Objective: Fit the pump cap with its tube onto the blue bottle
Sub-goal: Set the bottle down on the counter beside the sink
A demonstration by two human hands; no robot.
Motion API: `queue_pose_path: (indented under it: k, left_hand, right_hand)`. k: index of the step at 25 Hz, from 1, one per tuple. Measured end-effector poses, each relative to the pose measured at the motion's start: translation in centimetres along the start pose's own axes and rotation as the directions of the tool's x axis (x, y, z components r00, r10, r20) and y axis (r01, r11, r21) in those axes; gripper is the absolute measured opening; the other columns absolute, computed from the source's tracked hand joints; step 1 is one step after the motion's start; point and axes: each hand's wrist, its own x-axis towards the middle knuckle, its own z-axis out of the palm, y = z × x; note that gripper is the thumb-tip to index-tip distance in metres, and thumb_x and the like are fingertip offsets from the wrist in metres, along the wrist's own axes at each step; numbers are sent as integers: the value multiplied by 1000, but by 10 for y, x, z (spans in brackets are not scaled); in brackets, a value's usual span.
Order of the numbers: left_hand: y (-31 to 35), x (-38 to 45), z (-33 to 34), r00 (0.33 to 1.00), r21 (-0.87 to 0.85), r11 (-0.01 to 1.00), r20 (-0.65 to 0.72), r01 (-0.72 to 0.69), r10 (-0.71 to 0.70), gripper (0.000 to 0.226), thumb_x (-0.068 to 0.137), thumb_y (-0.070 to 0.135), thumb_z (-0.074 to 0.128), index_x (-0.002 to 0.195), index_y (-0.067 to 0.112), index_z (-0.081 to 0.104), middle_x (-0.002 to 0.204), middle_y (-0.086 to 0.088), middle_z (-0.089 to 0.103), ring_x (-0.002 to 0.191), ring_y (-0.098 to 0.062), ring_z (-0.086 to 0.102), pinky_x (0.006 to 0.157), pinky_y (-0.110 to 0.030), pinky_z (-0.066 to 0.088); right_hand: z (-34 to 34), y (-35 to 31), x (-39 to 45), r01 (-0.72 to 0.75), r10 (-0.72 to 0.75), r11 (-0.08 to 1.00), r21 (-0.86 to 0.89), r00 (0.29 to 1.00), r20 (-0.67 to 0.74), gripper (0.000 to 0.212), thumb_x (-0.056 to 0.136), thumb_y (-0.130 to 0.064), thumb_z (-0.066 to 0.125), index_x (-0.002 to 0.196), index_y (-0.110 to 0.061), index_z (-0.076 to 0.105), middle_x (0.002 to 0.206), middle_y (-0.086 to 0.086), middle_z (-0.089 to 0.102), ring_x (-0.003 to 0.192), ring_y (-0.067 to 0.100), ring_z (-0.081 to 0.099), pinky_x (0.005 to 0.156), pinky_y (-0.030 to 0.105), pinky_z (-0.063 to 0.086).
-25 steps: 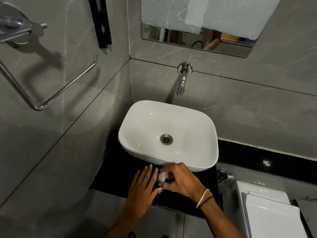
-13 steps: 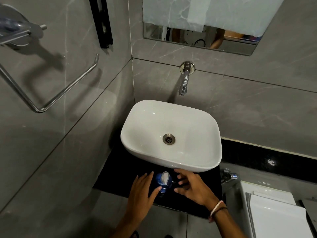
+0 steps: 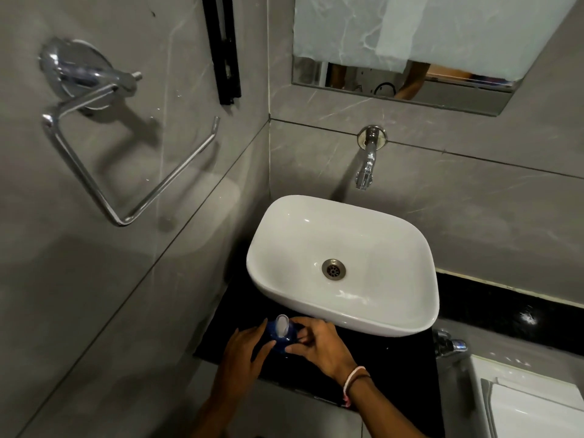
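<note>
The blue bottle (image 3: 278,340) stands on the black counter (image 3: 379,368) just in front of the white basin. A white pump cap (image 3: 282,325) sits on top of it; its tube is hidden. My left hand (image 3: 245,355) cups the bottle's left side. My right hand (image 3: 319,343) touches the bottle's right side with its fingertips, a pink band on its wrist. Most of the bottle's body is hidden between the two hands.
The white basin (image 3: 343,267) rises right behind the bottle, with a wall tap (image 3: 366,162) above it. A chrome towel ring (image 3: 126,159) is on the left wall. A small valve (image 3: 450,344) and a white cistern lid (image 3: 534,409) lie to the right.
My right hand lifted off the pump cap, opened beside the bottle, then came back against the bottle's right side. The white cap now shows on top. The left hand stays on the bottle.
</note>
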Motion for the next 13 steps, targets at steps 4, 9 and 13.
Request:
queue_pose_path:
  k: [4,9,13]
  left_hand:
    - [-24,5,-35,998,-9,999,-40,50,-50,40,95,21,61,134,14,56,129,-6,66,119,-21,59,100,-41,47]
    - [-37,11,-54,992,-40,994,-59,106,-108,42,97,14,57,138,10,51,137,-10,60,123,-16,53,103,-24,39]
    - [-41,12,-50,987,-47,986,-38,157,-159,46,98,11,55,142,8,44,136,-15,60,123,-22,55,101,-24,38]
  right_hand:
    - [34,-29,28,46,-45,996,-71,999,8,67,79,-21,90,140,-12,61,114,15,76,104,23,74,100,36,60]
    - [58,-49,44,79,-79,988,-133,997,4,66,81,-25,87,141,-15,61,128,8,75,118,18,71,104,24,54]
    - [62,-49,43,81,-86,988,-135,996,-34,64,81,-27,87,139,-16,62,126,6,77,117,18,71,101,23,55]
